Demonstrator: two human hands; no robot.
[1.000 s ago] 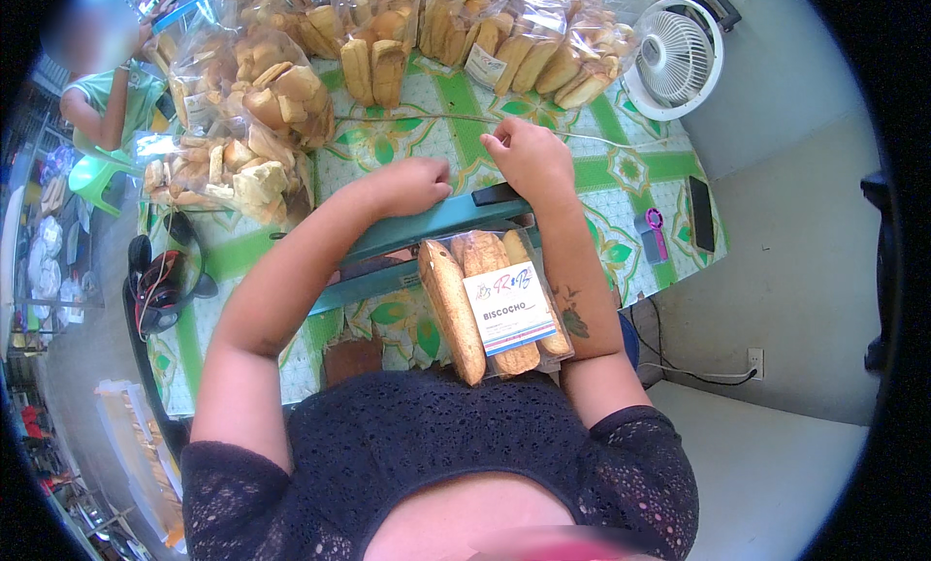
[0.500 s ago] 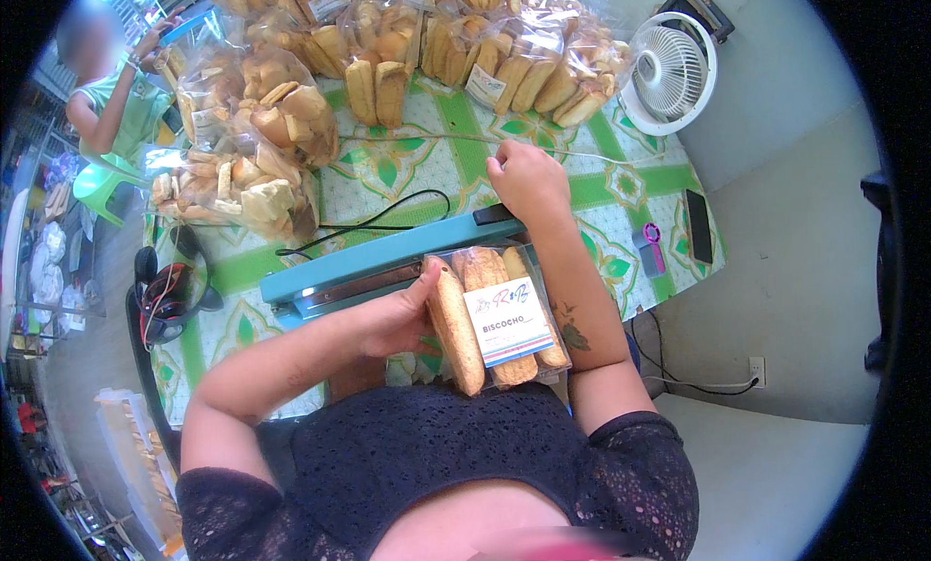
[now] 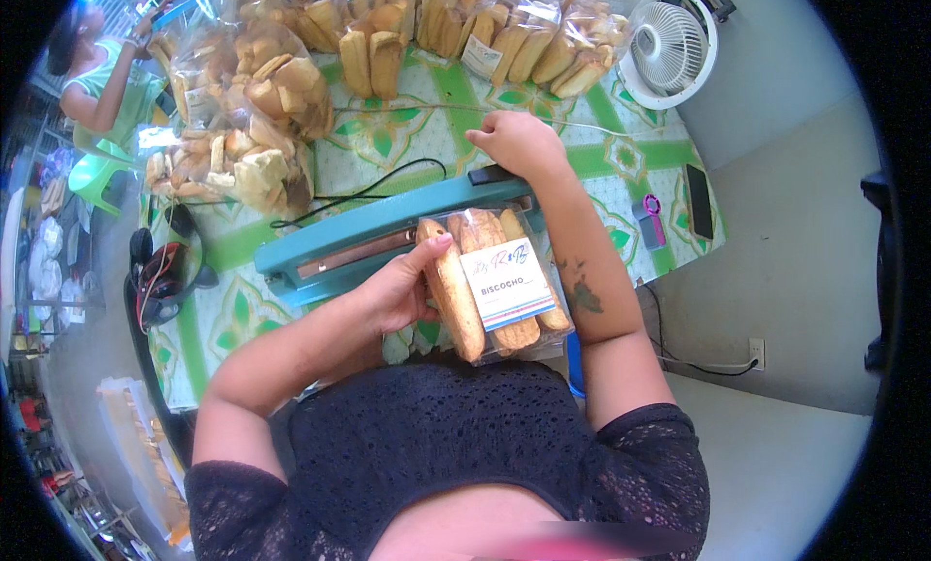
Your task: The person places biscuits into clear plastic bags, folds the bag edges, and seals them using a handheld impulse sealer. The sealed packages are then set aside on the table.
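Note:
My left hand (image 3: 402, 289) grips the left side of a clear plastic bag of long toasted biscuits (image 3: 448, 289), thumb on the front. A white printed label covers the bag's middle, and its upper end lies at a teal impulse sealer (image 3: 383, 207). A brown strip shows along the sealer's front, left of the bag; whether the bag's edge is between the jaws is hidden. Past the sealer's black handle end (image 3: 492, 175), my right hand (image 3: 524, 144) is curled closed over the tablecloth. Its palm side is hidden, so I cannot see if it holds anything.
Bags of bread (image 3: 242, 163) crowd the table's far and left sides. A white fan (image 3: 669, 49) stands far right, near a phone (image 3: 698, 201) and a small pink-ringed item (image 3: 652, 222). Headphones (image 3: 165, 275) lie left; a black cord (image 3: 388, 178) crosses behind the sealer. Another person (image 3: 107, 86) is far left.
The view has shifted, so the table, sealer and bag appear higher. My left hand still holds the biscuit bag, and my right hand stays curled past the handle. The other person's head has turned.

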